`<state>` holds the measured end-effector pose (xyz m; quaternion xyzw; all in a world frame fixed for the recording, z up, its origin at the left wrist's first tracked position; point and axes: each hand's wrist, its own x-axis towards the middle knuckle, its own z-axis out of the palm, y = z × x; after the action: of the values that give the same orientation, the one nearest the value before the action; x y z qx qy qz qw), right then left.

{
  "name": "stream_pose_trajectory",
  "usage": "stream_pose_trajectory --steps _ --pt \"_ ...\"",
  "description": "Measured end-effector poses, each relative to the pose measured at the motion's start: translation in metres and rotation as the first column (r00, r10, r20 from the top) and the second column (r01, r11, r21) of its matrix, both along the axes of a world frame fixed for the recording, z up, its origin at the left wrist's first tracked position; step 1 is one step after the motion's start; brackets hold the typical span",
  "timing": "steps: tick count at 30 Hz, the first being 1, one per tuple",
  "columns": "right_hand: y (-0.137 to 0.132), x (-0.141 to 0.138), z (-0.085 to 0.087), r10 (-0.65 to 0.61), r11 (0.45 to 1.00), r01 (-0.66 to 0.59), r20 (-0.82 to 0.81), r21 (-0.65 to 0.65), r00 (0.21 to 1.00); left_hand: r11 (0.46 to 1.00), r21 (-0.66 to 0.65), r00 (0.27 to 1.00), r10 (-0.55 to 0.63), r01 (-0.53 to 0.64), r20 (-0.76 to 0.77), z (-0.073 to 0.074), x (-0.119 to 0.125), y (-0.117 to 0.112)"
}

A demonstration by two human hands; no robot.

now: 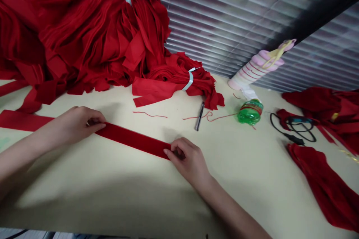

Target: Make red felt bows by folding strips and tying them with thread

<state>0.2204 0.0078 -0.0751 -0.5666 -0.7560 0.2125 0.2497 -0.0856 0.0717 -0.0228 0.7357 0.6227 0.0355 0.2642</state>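
A long strip of red velvet fabric [131, 138] lies across the cream table top [126, 198], running from the left edge of the view to my right hand. My left hand [80, 122] rests on the strip and pinches it with the fingertips. My right hand [187, 158] grips the strip's near end between thumb and fingers, partly covering it. Both hands are flat and low against the table.
A large heap of cut red fabric [89, 33], bound with pale blue ribbon, rises behind. To the right are a black marker [199, 116], a green plastic bottle [250, 112], a black cable [293, 129], red fabric pieces [325, 183] and loose red threads [150, 114]. Window blinds stand behind.
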Motion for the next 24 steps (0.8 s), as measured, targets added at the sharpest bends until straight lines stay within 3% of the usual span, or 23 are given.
stream_pose_trajectory --steps 4,15,19,22,24 --pt "0.000 -0.002 -0.003 0.030 0.999 -0.029 -0.070 0.026 0.997 1.000 -0.029 1.000 -0.006 0.005 -0.030 0.003 -0.006 0.002" --pt "-0.005 -0.005 -0.001 0.071 0.997 -0.067 -0.125 0.037 0.990 0.995 0.058 0.980 -0.064 0.076 -0.187 0.008 -0.011 -0.004" --pt "-0.003 -0.007 0.001 0.065 0.998 -0.063 -0.122 0.019 0.990 0.985 0.158 0.963 -0.024 0.068 -0.267 0.005 -0.009 -0.010" --pt "-0.001 -0.009 0.003 0.063 0.998 -0.063 -0.107 0.005 0.992 0.906 0.415 0.963 0.029 0.088 -0.268 0.003 0.006 -0.019" --pt "0.000 -0.010 0.005 0.061 0.998 -0.062 -0.092 -0.001 0.994 0.809 0.559 0.982 -0.119 0.182 -0.148 0.000 0.025 -0.029"
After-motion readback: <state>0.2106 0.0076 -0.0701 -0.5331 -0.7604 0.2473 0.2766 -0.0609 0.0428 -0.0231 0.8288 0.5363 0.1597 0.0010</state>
